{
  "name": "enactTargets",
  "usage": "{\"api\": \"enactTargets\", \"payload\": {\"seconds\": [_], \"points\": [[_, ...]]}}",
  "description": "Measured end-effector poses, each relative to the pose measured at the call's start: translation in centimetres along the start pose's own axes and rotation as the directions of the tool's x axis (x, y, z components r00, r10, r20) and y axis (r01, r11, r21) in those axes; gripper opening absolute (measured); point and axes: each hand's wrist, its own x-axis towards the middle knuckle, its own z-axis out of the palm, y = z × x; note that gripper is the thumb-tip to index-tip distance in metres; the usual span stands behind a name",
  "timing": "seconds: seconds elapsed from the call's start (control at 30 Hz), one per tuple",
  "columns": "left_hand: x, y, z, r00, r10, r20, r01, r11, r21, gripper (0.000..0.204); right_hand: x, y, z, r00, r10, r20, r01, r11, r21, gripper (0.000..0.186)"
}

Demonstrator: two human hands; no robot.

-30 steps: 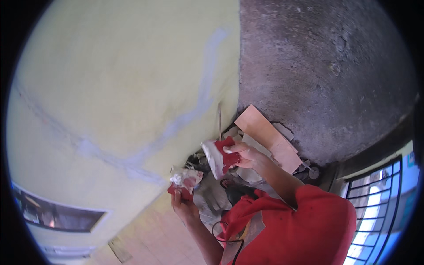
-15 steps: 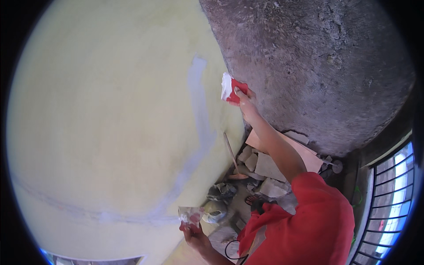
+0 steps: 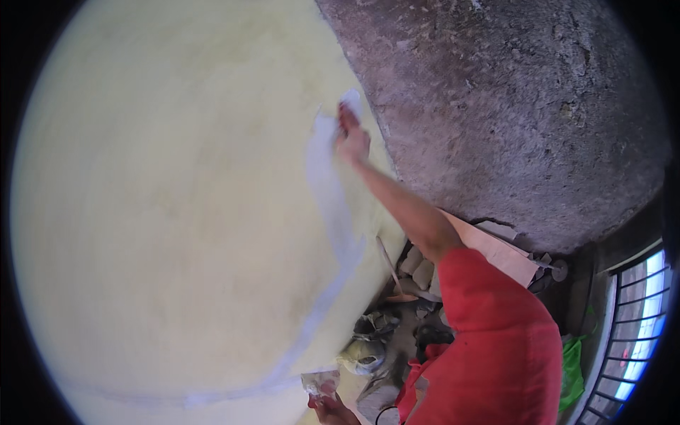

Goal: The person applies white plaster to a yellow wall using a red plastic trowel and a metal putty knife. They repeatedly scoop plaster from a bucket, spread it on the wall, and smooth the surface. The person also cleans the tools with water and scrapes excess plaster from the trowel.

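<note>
1. Red scraper [image 3: 346, 117], blurred, its blade loaded with white paste [image 3: 352, 99]; located before the pale yellow wall [image 3: 177, 212], near the upper part of that wall's right edge. Whether the surface is touched cannot be told.
2. Right hand [image 3: 354, 144], arm outstretched: closed around the red scraper, which is gripped firmly; finger detail lost to blur.
3. Second scraper [image 3: 321, 384], pale blade smeared white, red grip; held low, by the wall's bottom right corner.
4. Left hand [image 3: 331, 409]: fingers clasped about the second scraper's red end.
5. Whitish band [image 3: 328, 188], laid on the wall from just beside the right hand downward, then bent toward the lower left.
6. Rough grey wall [image 3: 510, 106], adjoined at the yellow wall's right edge.
7. Wooden handle [image 3: 387, 258], leaned near the corner; broken slabs [image 3: 423, 274] and a tan board [image 3: 499, 253] heaped beside it.
8. Red shirt [image 3: 496, 340], worn; green bag [image 3: 572, 372] and barred window [image 3: 641, 326] placed at far right.
</note>
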Motion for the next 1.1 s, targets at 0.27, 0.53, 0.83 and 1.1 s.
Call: {"api": "enactTargets", "payload": {"seconds": [0.27, 0.53, 0.83, 1.1], "points": [[1.7, -0.2, 2.2, 0.991, 0.134, 0.027, -0.135, 0.923, 0.36, 0.018, 2.8, 5.0, -2.7, 0.705, 0.657, 0.268, -0.708, 0.676, 0.204, 0.037], [1.8, -0.4, 2.1, 0.996, 0.006, 0.093, 0.007, 0.99, -0.141, 0.019, 11.4, 3.0, 1.3, 0.647, 0.699, 0.305, -0.761, 0.617, 0.2, 0.059], [3.3, -1.9, 1.6, 0.991, 0.038, 0.128, -0.035, 0.999, -0.022, 0.018, 10.8, -9.8, -1.1, 0.988, 0.082, 0.132, -0.078, 0.996, -0.033, 0.027], [1.1, 1.4, 2.5, 0.991, 0.035, -0.129, -0.053, 0.99, -0.134, 0.008, 7.8, -1.3, -5.1, 0.929, 0.219, 0.298, -0.356, 0.748, 0.56, 0.02]]}}
